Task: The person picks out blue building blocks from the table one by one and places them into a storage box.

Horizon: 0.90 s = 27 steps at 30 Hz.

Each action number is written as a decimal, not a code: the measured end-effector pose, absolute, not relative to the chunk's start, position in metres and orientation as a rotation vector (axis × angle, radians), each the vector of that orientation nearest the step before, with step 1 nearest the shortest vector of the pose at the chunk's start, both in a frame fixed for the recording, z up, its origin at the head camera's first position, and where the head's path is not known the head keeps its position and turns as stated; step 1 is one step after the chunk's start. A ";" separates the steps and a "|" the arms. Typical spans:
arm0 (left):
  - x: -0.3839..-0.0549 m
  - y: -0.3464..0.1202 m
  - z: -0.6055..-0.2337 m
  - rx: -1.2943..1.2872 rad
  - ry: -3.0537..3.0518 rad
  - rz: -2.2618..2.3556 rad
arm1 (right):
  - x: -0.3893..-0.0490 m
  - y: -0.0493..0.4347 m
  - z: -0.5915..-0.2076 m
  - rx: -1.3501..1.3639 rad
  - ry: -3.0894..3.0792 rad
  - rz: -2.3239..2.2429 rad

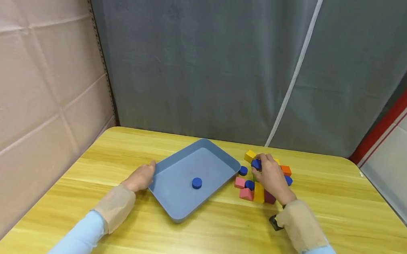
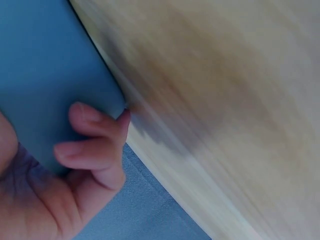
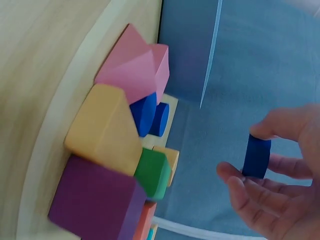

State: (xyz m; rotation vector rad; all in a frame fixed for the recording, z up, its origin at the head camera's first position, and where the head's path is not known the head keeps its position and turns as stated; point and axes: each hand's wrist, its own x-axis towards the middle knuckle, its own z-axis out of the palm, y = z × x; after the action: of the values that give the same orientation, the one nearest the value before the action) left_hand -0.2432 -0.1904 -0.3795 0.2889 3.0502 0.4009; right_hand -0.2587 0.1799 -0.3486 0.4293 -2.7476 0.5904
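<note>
My left hand [image 1: 141,177] grips the left edge of a shallow blue-grey tray [image 1: 200,161]; up close in the left wrist view, its curled fingers [image 2: 90,155] lie against the tray wall. A round blue block [image 1: 196,183] lies flat on the tray floor. To the right of the tray, my right hand [image 1: 273,176] pinches another round blue block [image 1: 256,164] between thumb and fingers. In the right wrist view this held block [image 3: 257,156] is off the table, above the cluster of blocks.
Around the right hand sit pink blocks [image 3: 132,65], a yellow block [image 3: 102,120], a purple block [image 3: 95,197], a green block [image 3: 152,172], an orange block [image 1: 285,170] and more round blue blocks [image 1: 243,171]. A grey curtain [image 1: 202,62] hangs behind the wooden table [image 1: 215,241].
</note>
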 end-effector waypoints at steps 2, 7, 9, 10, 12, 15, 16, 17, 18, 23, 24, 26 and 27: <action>-0.243 -0.190 -0.379 0.286 3.052 0.404 | -0.260 0.176 -0.349 0.467 -2.736 0.582; -0.242 -0.190 -0.379 0.276 3.049 0.413 | -0.262 0.166 -0.349 0.545 -2.720 0.568; -0.243 -0.190 -0.380 0.279 3.050 0.415 | -0.263 0.161 -0.348 0.554 -2.724 0.577; -0.242 -0.191 -0.380 0.280 3.051 0.415 | -0.263 0.159 -0.349 0.562 -2.720 0.587; -0.242 -0.190 -0.381 0.283 3.051 0.415 | -0.264 0.155 -0.348 0.566 -2.721 0.600; -0.241 -0.189 -0.380 0.279 3.048 0.414 | -0.266 0.148 -0.349 0.583 -2.711 0.614; -0.241 -0.189 -0.380 0.277 3.048 0.414 | -0.266 0.146 -0.350 0.585 -2.713 0.624; -0.241 -0.189 -0.380 0.276 3.047 0.415 | -0.266 0.144 -0.350 0.588 -2.716 0.629; -0.242 -0.189 -0.380 0.275 3.048 0.415 | -0.266 0.142 -0.350 0.591 -2.716 0.633; -0.242 -0.188 -0.382 0.265 3.051 0.413 | -0.269 0.130 -0.353 0.603 -2.733 0.655; -0.242 -0.188 -0.382 0.261 3.050 0.413 | -0.269 0.128 -0.354 0.606 -2.738 0.654; -0.242 -0.188 -0.382 0.254 3.049 0.416 | -0.270 0.124 -0.356 0.620 -2.735 0.646; -0.242 -0.188 -0.382 0.250 3.049 0.419 | -0.271 0.123 -0.357 0.629 -2.733 0.640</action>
State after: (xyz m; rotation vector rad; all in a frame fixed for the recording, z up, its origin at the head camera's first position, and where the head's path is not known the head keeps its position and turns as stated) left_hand -0.2420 -0.1881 -0.3816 0.2499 3.0493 0.4187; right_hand -0.2708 0.1225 -0.3570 0.6287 -2.7325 0.6402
